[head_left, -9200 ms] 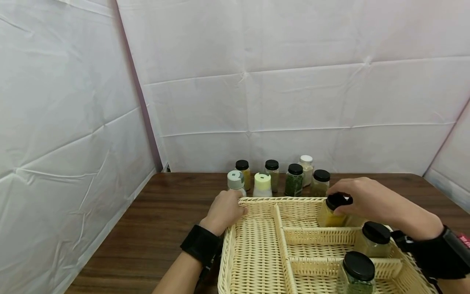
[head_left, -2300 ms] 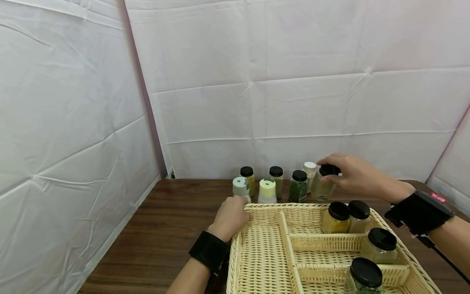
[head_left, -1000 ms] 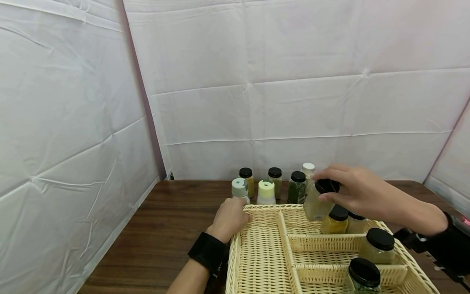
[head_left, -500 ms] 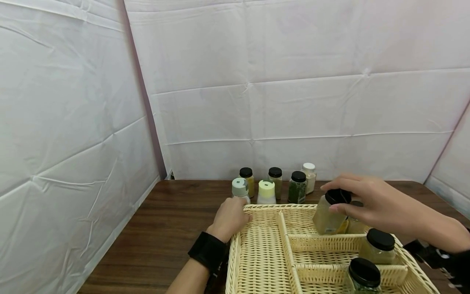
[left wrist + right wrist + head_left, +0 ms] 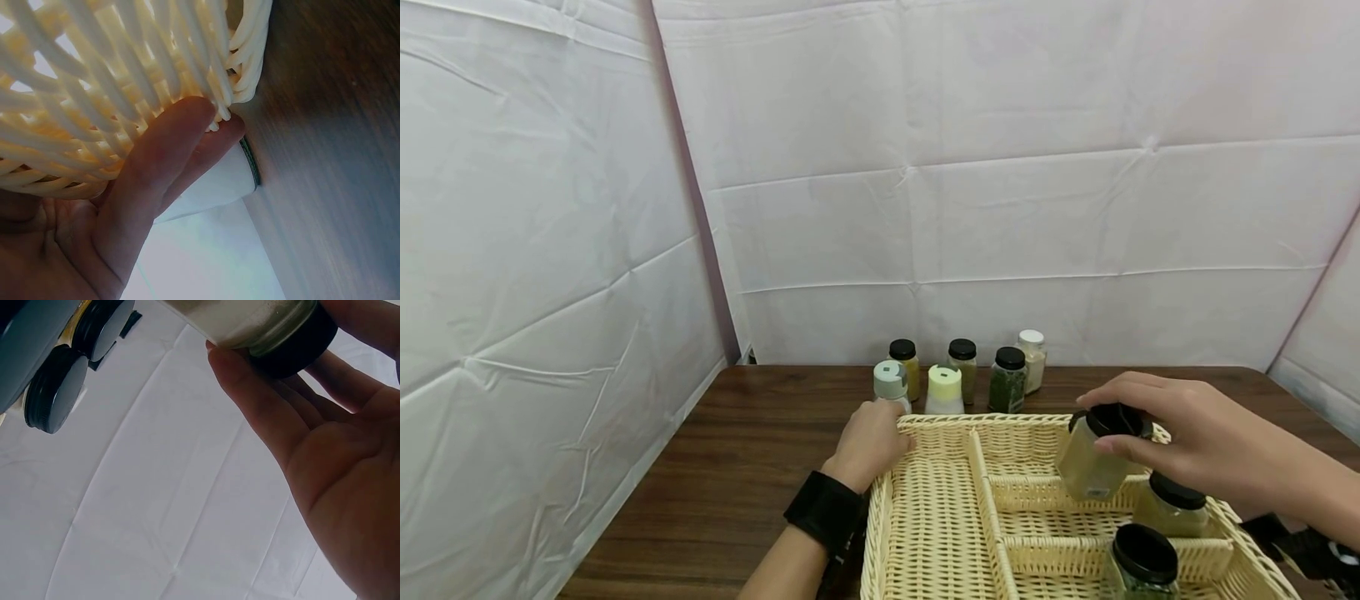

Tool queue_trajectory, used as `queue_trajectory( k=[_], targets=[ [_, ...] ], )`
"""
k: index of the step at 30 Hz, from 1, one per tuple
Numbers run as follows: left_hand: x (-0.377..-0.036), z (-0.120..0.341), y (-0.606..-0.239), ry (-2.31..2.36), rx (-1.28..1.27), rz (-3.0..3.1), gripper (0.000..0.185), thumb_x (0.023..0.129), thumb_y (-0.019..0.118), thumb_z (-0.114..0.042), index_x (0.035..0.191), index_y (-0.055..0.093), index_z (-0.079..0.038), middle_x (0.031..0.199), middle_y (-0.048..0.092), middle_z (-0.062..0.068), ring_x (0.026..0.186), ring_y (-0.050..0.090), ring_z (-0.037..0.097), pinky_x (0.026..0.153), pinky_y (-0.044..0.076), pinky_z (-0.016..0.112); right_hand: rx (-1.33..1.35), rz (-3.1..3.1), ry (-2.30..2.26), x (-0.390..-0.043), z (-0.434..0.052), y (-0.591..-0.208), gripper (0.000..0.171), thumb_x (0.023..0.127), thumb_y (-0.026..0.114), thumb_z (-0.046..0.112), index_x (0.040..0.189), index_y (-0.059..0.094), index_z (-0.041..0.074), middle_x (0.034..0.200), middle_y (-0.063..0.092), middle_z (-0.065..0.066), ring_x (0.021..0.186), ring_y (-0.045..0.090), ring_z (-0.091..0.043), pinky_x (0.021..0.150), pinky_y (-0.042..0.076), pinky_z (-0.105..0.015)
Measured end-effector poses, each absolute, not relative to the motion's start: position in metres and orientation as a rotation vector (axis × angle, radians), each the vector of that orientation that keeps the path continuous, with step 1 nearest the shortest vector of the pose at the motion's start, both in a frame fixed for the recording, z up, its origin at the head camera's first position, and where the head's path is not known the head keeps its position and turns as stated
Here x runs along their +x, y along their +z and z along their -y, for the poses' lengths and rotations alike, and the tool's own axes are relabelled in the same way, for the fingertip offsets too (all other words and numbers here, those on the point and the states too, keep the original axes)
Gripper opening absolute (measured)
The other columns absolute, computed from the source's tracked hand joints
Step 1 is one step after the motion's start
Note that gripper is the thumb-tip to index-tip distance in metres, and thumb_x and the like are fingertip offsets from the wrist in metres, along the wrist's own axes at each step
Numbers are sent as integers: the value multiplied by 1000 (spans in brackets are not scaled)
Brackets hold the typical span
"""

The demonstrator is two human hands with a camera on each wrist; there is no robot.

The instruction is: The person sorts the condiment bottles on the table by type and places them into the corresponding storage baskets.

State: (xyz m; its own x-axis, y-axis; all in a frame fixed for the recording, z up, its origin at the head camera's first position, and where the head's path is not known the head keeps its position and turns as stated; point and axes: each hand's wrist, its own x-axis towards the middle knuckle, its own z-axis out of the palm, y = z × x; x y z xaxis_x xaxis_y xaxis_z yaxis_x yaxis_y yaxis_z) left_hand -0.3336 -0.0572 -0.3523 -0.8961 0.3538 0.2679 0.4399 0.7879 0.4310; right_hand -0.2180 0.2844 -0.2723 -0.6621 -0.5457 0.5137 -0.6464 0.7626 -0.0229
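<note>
My right hand grips a square glass jar of pale powder by its black lid, holding it tilted in the air above the right-hand compartments of a woven cream basket. In the right wrist view the fingers curl round the black lid. My left hand holds the basket's back left corner. The left wrist view has its fingers against the outer weave. A pale jar and a green jar stand in the basket's right compartments.
Behind the basket stand several spice jars on the brown table: a grey-lidded shaker, a yellow-lidded shaker, a green herb jar, a white-lidded jar. White sheeting walls the back and left. The basket's long left compartment holds nothing.
My right hand lifted the pale jar from the row on the table and carried it toward me, down over the basket's right side. My left hand stayed on the corner.
</note>
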Motion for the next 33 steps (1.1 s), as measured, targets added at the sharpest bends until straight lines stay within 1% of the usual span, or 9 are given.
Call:
queue_trajectory(
  k=[4,9,12,17,20,24,29,33],
  targets=[
    [-334,57,-352,-741,-628,2809,25,91,84,-8,112,75,2,102,75,17,92,73,31,77,59,43,884,2509,293,-217,-289,-277,46,87,89,22,130,71,26,124,71,11,105,72,-16,72,58,-33],
    [-334,56,-352,-754,-627,2819,26,91,84,-9,114,75,2,103,75,18,94,73,33,78,59,44,860,2626,367,-217,-294,-282,43,91,86,26,131,70,24,125,70,8,106,72,-18,71,58,-30],
    [-334,57,-352,-757,-627,2821,25,92,84,-8,113,75,1,101,75,17,90,73,31,76,59,43,861,2675,381,-217,-295,-285,42,91,86,27,130,70,21,125,70,5,105,71,-20,70,57,-29],
    [-333,57,-351,-760,-624,2818,19,91,83,-7,107,75,0,94,74,14,82,70,25,71,56,39,921,2668,358,-218,-298,-288,45,88,89,24,128,71,16,121,72,1,101,72,-20,67,56,-30],
    [-333,58,-350,-756,-619,2815,18,91,83,-7,105,75,-1,92,73,13,80,69,23,70,56,38,915,2684,327,-219,-300,-289,44,87,89,25,126,72,16,120,72,3,103,72,-22,69,57,-32],
    [-334,57,-351,-746,-615,2817,18,90,83,-7,106,76,-1,94,74,13,83,70,24,71,57,38,917,2725,310,-220,-301,-291,43,88,88,29,126,73,15,120,72,5,104,72,-24,73,58,-34],
    [-334,58,-351,-762,-619,2819,19,91,84,-7,107,75,-1,94,74,13,82,71,26,72,57,39,930,2734,312,-222,-304,-292,43,88,88,30,125,73,15,118,71,6,100,72,-20,71,58,-33],
    [-334,58,-352,-782,-632,2813,19,91,83,-6,107,75,-1,92,73,13,79,70,25,70,56,39,930,2762,322,-222,-306,-293,44,88,87,33,126,72,14,118,70,8,101,72,-19,71,58,-33]
  ],
)
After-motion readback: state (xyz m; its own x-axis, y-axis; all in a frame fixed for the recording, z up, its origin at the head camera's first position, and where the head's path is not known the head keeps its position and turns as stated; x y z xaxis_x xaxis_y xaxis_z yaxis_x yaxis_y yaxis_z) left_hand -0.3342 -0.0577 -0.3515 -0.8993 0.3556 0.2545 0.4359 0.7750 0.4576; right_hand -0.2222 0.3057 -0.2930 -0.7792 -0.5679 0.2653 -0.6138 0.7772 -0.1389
